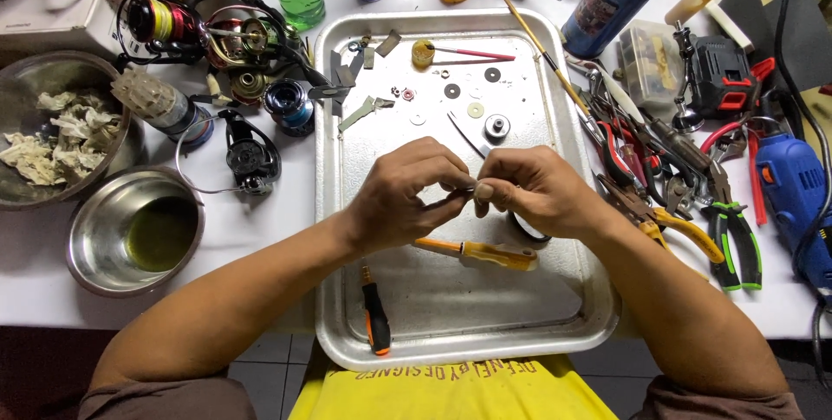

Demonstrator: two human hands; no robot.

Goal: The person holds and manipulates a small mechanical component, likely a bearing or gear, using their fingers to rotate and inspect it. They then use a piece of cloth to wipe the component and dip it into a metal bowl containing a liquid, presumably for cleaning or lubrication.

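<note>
**Small reel part being worked between both hands over the metal tray**

The person is holding a small dark part (pixel 466 191) between the fingertips of both hands above the middle of the metal tray (pixel 598 316). The left hand (pixel 407 199) is pinching it from one side, its grip closed on the piece; the right hand (pixel 537 195) is meeting it from the other, thumb and forefinger pressed together on the same piece. What the part is exactly is too small to tell. Judging from this, the step in hand is fitting or cleaning one small component, and the next move is likely calling for fine fingertip control held low over the tray, so that anything slipping is landing inside its rim.

Just beneath the hands a yellow-handled screwdriver (pixel 485 253) is lying, and an orange-and-black screwdriver (pixel 374 316) is resting toward the tray's near-left corner. Washers and small rings (pixel 451 91) are sitting scattered along the far half of the tray, with a small brush (pixel 472 54) near its far edge.

Open room is lying mainly in the tray's near half. Off its left edge a steel bowl (pixel 95 247) holding greenish liquid and fishing reels (pixel 225 39) are crowding the tabletop; off its right edge pliers (pixel 732 238) and a blue power tool (pixel 793 195) are packing the space tightly.
</note>
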